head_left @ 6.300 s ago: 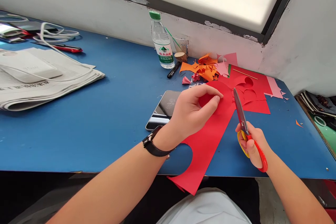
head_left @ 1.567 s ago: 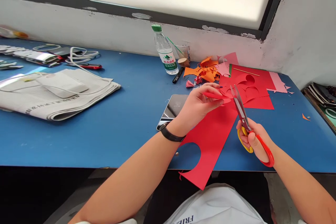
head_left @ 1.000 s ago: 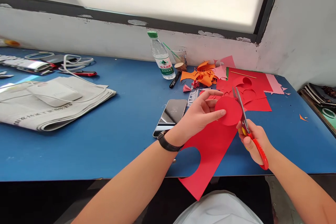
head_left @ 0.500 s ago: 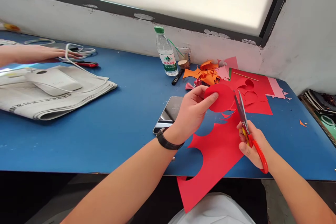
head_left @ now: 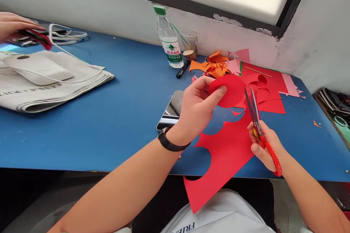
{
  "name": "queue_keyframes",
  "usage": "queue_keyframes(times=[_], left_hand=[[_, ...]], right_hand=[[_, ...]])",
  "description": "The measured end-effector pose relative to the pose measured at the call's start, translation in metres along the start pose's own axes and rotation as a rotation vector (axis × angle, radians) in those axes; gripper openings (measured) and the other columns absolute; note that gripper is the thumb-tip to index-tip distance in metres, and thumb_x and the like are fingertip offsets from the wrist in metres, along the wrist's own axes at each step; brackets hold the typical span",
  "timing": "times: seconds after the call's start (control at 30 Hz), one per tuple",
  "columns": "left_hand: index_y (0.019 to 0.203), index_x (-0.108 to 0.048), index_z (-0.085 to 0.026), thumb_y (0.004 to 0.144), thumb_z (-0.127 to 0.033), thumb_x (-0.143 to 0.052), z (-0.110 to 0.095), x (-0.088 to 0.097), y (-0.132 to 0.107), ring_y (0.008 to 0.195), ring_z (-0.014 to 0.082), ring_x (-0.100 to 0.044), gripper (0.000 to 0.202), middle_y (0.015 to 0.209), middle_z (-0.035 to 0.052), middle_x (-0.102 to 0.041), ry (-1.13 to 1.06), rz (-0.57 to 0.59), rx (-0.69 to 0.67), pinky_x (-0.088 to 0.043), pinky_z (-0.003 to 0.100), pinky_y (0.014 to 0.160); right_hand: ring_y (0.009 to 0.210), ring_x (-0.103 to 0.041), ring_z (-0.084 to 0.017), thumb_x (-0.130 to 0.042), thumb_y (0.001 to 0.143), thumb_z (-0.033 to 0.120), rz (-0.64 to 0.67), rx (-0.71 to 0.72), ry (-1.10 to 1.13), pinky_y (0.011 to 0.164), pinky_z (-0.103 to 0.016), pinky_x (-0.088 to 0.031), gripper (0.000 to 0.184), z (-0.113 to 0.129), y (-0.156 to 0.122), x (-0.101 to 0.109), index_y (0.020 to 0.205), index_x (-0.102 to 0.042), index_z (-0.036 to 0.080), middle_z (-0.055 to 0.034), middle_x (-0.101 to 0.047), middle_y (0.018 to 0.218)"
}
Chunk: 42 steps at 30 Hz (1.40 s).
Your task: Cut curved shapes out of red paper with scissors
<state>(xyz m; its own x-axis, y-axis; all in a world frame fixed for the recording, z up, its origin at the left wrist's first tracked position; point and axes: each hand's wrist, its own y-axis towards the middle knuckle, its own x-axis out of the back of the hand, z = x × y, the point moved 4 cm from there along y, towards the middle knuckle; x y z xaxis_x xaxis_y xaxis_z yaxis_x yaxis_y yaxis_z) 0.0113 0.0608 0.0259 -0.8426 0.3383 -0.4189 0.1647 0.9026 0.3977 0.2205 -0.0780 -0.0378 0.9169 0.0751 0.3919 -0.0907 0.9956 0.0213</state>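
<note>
Between thumb and fingers, my left hand (head_left: pixel 197 111) pinches a red paper circle (head_left: pixel 231 91) above the table. My right hand (head_left: pixel 266 145) grips scissors (head_left: pixel 256 118) by their red handles, with the blades a little apart and pointing up beside the circle's right edge. Below both hands lies a large red paper sheet (head_left: pixel 226 153) with rounded cut-outs along its left side. Its lower corner hangs over the table's front edge. A phone (head_left: pixel 171 111) lies flat by my left wrist, partly hidden by it.
A water bottle (head_left: pixel 170 40), a black marker (head_left: pixel 183 69) and a cup (head_left: pixel 190 42) stand or lie near the wall. Orange scraps (head_left: pixel 216 66) and red sheets (head_left: pixel 276 80) lie at the back right. Another person's hand (head_left: pixel 16 25) holds a red-and-black object near a folded newspaper (head_left: pixel 90 80).
The view has shifted slightly. The other person's hand has lifted the red-and-black object from the table. My hands keep their hold on the circle and scissors, the circle slightly turned.
</note>
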Motion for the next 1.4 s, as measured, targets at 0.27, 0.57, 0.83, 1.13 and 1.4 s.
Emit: queue_keyframes(times=[0.27,0.57,0.83,1.13,1.4], left_hand=[[0.081,-0.073,-0.023,0.08,-0.03,-0.1,0.001,-0.005,-0.003,0.077,0.0157,-0.064,0.028,0.082,-0.0014,-0.069,0.055,0.092,0.056,-0.058,0.028,0.074],[0.081,-0.072,-0.022,0.077,-0.042,-0.105,0.0,-0.01,-0.005,0.076,0.0159,-0.067,0.039,0.082,-0.0014,-0.072,0.043,0.176,0.211,-0.062,0.027,0.074],[0.083,-0.08,-0.021,0.079,-0.04,-0.105,0.0,-0.011,-0.008,0.083,0.018,-0.074,0.032,0.091,0.0024,-0.079,0.034,0.2,0.283,-0.065,0.027,0.077],[0.088,-0.086,-0.021,0.079,-0.039,-0.106,-0.004,-0.011,-0.012,0.084,0.0199,-0.076,0.028,0.095,0.0049,-0.083,0.055,0.218,0.314,-0.066,0.029,0.076],[0.076,-0.076,-0.021,0.079,-0.04,-0.106,-0.005,-0.012,-0.011,0.076,0.0167,-0.069,0.035,0.086,0.0024,-0.077,0.049,0.216,0.262,-0.061,0.027,0.068]], right_hand=[[0.076,-0.056,-0.021,-0.075,0.088,0.094,-0.026,0.013,0.048,0.064,-0.033,-0.051,0.076,0.004,-0.002,-0.002,0.126,-0.069,0.028,-0.0008,-0.06,0.088],[0.072,-0.056,-0.019,-0.074,0.088,0.094,-0.051,-0.008,0.081,0.062,-0.032,-0.051,0.076,0.009,-0.001,-0.003,0.122,-0.069,0.027,-0.0002,-0.061,0.087],[0.072,-0.054,-0.02,-0.068,0.09,0.097,-0.051,0.002,0.033,0.062,-0.032,-0.047,0.076,0.012,-0.001,-0.003,0.119,-0.067,0.027,0.0005,-0.059,0.082],[0.079,-0.059,-0.022,-0.067,0.092,0.096,-0.07,0.015,-0.001,0.072,-0.035,-0.057,0.073,0.011,-0.001,-0.002,0.119,-0.067,0.027,-0.0008,-0.06,0.085],[0.081,-0.059,-0.023,-0.073,0.09,0.092,-0.044,0.012,0.009,0.077,-0.037,-0.061,0.074,0.011,-0.002,-0.005,0.125,-0.065,0.028,-0.0006,-0.058,0.09]])
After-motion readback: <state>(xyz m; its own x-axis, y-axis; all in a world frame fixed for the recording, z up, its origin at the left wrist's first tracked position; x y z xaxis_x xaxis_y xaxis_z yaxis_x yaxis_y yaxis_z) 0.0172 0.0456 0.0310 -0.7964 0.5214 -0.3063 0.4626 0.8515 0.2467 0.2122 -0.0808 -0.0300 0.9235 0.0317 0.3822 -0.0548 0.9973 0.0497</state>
